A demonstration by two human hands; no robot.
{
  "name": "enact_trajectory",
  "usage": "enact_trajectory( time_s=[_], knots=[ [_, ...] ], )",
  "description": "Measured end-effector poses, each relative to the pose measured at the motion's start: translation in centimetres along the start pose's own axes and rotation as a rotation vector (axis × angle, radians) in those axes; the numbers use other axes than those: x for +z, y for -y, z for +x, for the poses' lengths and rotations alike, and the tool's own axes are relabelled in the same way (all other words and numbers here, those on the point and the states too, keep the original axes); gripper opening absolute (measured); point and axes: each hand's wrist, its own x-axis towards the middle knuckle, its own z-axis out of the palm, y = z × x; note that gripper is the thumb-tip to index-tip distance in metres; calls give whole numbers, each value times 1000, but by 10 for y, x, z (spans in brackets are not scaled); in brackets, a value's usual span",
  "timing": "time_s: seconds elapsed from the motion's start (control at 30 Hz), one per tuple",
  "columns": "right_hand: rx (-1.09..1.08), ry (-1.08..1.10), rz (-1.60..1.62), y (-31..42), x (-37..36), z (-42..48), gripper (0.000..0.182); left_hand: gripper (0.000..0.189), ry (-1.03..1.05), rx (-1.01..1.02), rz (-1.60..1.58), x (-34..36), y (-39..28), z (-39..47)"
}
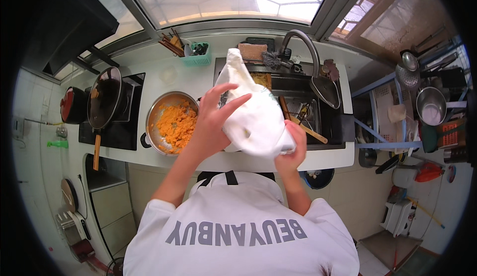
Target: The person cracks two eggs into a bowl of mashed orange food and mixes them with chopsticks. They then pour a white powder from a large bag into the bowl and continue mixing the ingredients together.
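A white bag point(257, 123), soft and creased, is held up above the counter in front of me, its narrow end pointing away. My right hand point(293, 147) grips its lower right corner. My left hand point(211, 125) is at the bag's left side, thumb and forefinger spread over its surface; whether they press on it is unclear. Just left of that hand stands a metal pot point(150, 141) holding orange mash point(175, 125), partly covered by my forearm and hand. The bag's contents are hidden.
Behind the bag is a dark sink point(335, 134) with a wooden-handled utensil point(309, 129) across it and a curved faucet point(316, 52). A lidded pan point(106, 100) sits on the black cooktop point(128, 138) at left. A teal basket point(196, 59) stands by the window.
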Motion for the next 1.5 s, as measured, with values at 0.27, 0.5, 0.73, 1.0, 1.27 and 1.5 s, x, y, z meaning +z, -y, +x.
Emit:
enact_trajectory(
  time_s=[0.27,0.5,0.73,1.0,1.27,1.5],
  knots=[
    [534,-381,198,-22,-5,25,19,88,-16,-120,-142,17,60,17],
    [545,-329,237,-5,-12,34,19,21,-38,86,-157,41,67,33],
    [630,-67,441,6,-38,38,47,21,-82,159,-300,12,75,82],
    [294,91,90,79,-46,117,80,9,235,376,-182,-14,52,139],
    [403,201,-344,96,-25,120,17,32,302,265,-324,-19,82,150],
    [341,-188,-481,63,-51,100,13,60,347,10,-89,-1,165,136]
  ],
)
